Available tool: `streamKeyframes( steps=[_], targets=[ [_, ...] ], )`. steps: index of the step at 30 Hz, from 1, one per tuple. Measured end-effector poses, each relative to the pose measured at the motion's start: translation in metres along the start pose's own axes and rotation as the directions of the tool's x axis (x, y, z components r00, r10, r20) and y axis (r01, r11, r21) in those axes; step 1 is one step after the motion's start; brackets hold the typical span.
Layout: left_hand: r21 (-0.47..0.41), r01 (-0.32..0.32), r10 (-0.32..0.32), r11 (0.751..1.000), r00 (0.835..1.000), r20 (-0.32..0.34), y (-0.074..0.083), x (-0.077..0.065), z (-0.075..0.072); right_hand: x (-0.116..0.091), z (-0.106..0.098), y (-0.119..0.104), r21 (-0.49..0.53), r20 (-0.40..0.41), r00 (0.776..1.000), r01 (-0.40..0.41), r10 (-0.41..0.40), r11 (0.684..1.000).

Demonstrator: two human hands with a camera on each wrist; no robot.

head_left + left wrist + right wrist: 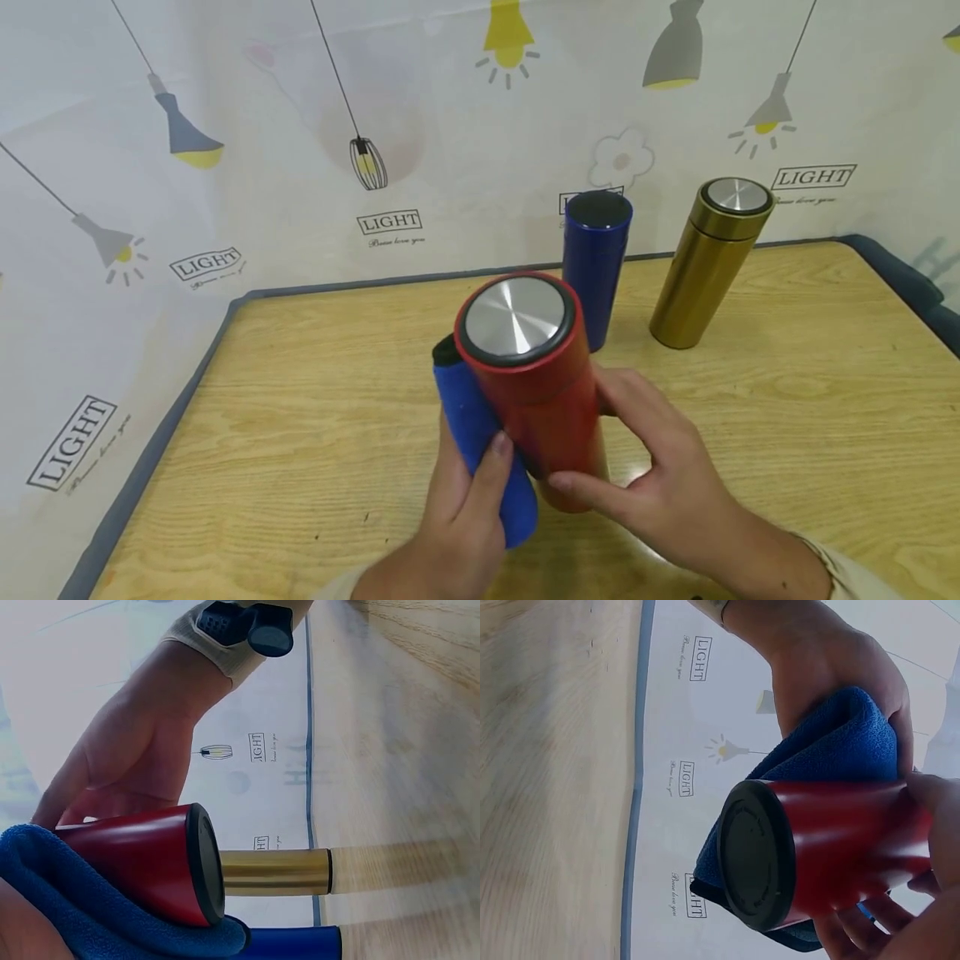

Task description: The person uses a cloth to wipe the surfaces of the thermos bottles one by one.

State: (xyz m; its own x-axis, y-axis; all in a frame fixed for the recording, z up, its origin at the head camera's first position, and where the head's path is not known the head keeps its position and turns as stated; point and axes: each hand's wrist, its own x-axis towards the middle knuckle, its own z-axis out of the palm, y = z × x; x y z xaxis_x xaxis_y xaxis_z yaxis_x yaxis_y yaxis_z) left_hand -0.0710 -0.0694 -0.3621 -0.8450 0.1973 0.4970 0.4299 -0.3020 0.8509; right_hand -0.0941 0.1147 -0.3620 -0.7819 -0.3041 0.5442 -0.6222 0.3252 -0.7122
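Observation:
A red thermos bottle (543, 408) with a shiny silver disc on its lid is held up off the table, slightly tilted. My right hand (667, 475) grips its side, thumb toward me and fingers around the far side. In my left hand (465, 521) is a folded blue cloth (472, 417), which the thumb and fingers press against the bottle's left side. The right wrist view shows the black base (754, 855) of the bottle, with the cloth (832, 742) wrapped along its side. From the left wrist, the cloth (67, 892) lies along the red body.
Behind the red bottle stands a blue thermos bottle (596, 275) with a dark lid. A gold thermos bottle (708, 267) stands to its right. The wooden table (322, 417) ends at a dark blue edge, beyond which hangs a white sheet (465, 125) printed with lamps.

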Motion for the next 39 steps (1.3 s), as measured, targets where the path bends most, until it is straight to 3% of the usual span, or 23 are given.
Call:
streamKeyframes(
  steps=[6,13,18,22,28,35,39],
  targets=[
    [0.020,0.061,-0.060,0.998,0.997,-0.038,0.001,-0.004,-0.001,-0.001,0.001,0.006,0.000,-0.008,0.988,0.154,-0.154,0.988],
    [0.103,0.072,-0.060,0.992,0.991,-0.117,0.005,-0.006,-0.003,0.000,0.003,0.008,0.036,-0.097,0.958,0.275,-0.270,0.961],
    [0.111,0.012,0.014,0.994,0.972,-0.233,0.001,-0.010,-0.008,0.000,0.009,0.007,0.067,-0.113,0.945,0.316,-0.307,0.946],
    [0.068,-0.038,0.053,0.997,0.972,-0.231,-0.005,-0.011,-0.010,0.001,0.011,0.007,0.090,-0.144,0.931,0.348,-0.334,0.933],
    [0.074,0.015,0.000,0.997,0.982,-0.190,-0.004,-0.011,-0.003,-0.001,0.010,0.005,0.127,-0.194,0.932,0.332,-0.305,0.935],
    [0.072,0.089,-0.067,0.993,0.963,-0.262,-0.002,-0.011,-0.004,-0.001,0.009,0.002,0.104,-0.146,0.958,0.262,-0.246,0.959],
    [0.076,0.061,-0.039,0.995,0.964,-0.263,-0.002,-0.010,-0.007,0.001,0.009,0.002,0.088,-0.138,0.953,0.284,-0.270,0.955]
  ],
)
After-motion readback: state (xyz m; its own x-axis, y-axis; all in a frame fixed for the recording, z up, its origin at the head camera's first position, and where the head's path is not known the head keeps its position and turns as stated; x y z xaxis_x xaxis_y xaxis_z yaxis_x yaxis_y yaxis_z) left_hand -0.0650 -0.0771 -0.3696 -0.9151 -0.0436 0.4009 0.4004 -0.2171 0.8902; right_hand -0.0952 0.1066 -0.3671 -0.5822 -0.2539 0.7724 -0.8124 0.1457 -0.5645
